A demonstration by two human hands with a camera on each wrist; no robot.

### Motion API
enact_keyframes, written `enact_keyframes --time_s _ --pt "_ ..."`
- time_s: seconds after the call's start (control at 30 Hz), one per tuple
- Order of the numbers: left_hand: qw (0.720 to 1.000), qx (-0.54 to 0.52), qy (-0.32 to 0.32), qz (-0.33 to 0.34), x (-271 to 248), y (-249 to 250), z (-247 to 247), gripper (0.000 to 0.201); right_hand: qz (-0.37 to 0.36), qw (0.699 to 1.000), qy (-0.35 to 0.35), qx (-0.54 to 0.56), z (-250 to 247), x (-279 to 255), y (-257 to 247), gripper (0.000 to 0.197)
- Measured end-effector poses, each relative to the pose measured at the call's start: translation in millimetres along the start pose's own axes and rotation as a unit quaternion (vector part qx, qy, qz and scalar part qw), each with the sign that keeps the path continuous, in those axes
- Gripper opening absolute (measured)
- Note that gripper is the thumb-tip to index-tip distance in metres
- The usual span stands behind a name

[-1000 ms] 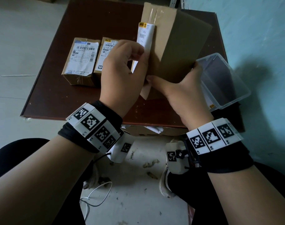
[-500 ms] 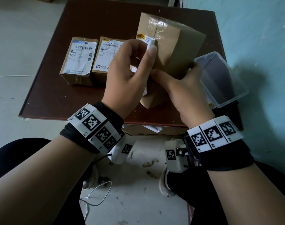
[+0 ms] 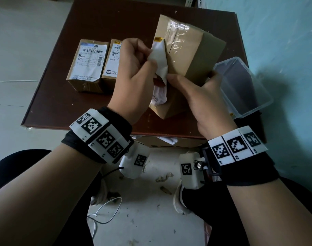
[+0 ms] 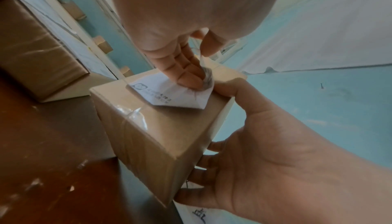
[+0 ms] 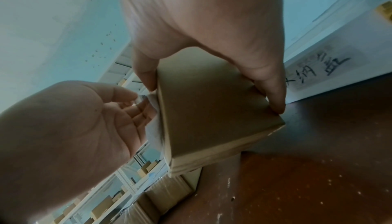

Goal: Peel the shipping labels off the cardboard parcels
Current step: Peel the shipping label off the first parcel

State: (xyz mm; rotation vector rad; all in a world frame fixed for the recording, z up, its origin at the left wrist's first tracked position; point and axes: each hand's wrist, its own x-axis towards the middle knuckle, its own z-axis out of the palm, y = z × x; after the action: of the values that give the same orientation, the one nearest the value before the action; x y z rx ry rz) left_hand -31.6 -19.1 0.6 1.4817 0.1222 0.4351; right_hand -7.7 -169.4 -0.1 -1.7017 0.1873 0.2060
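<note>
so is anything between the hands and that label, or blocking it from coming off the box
Nothing visible. The left hand already pinches the label, which is partly lifted and crumpled off the box. The right hand grips the box, thumb beside the label, not on it. Clear tape lies next to the label.

Dark brown table [image 3: 91, 103], two labelled parcels [image 3: 87, 64] side by side, clear plastic container [image 3: 244, 87] at right edge

Two parcels [image 3: 96, 65] lie left of held parcel [image 3: 187, 59].
</note>
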Motion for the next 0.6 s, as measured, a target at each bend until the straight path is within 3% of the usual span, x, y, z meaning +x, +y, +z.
enact_keyframes --time_s 0.13,0.33,0.47,0.6 --pt "0.998 0.031 -0.046 0.004 3 7 -7 0.041 -0.005 1.0 0.002 -0.001 2 -1 -1 0.116" --pt "0.977 0.165 -0.075 0.109 6 3 -13 0.062 -0.008 1.0 -0.002 -0.016 0 -3 -4 0.09" --pt "0.945 0.249 -0.047 0.205 12 0 -19 0.054 -0.02 1.0 -0.005 -0.018 0 -1 -5 0.105" --pt "0.925 0.29 -0.027 0.245 18 -4 -26 0.035 -0.033 0.999 -0.011 -0.011 0 -1 -6 0.117"
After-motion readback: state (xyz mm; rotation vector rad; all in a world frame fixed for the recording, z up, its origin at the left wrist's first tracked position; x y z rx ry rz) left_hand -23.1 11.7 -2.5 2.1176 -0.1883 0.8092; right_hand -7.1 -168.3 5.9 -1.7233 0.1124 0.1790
